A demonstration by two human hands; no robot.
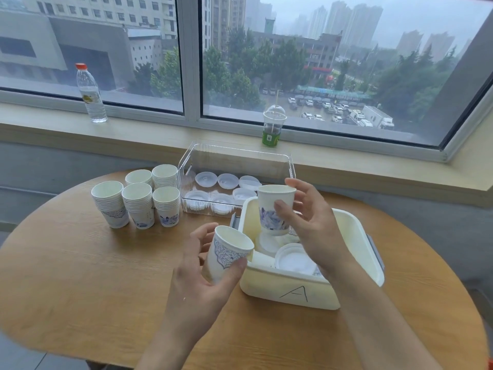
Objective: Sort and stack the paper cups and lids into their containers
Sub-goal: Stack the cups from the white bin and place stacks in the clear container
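Observation:
My left hand (197, 279) grips a white paper cup with a blue pattern (226, 257), tilted, just left of the white bin marked "A" (290, 289). My right hand (312, 225) holds a second patterned paper cup (272, 209) upright above that bin. Inside the bin lie several white lids (294, 259) and at least one more cup, partly hidden by my right hand. Several stacks of paper cups (138, 198) stand on the table at the left. A clear plastic box (234, 161) behind the bin holds several stacked lids (226, 181).
The round wooden table (80, 276) carries everything. On the window sill behind stand a water bottle with a red cap (90, 94) and a domed plastic drink cup with a green sleeve (273, 126). The table's front and right edges are near my arms.

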